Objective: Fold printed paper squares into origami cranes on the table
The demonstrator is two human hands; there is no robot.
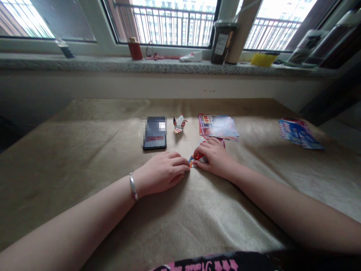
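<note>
Both my hands rest on a tan cloth-covered table (84,150), meeting over a small piece of coloured printed paper (193,161). My left hand (162,172), with a silver bracelet on its wrist, has its fingers curled and its fingertips pressed on the paper's left end. My right hand (214,156) lies on top of the paper with bent fingers pressing it down. Most of the paper is hidden under my right hand.
A dark phone (154,133) lies just beyond my hands, a small folded paper figure (179,124) beside it. A stack of printed sheets (217,127) sits to the right, another sheet (299,133) farther right. The windowsill holds a red jar (135,49), a dark jar (222,43) and a yellow sponge (263,59).
</note>
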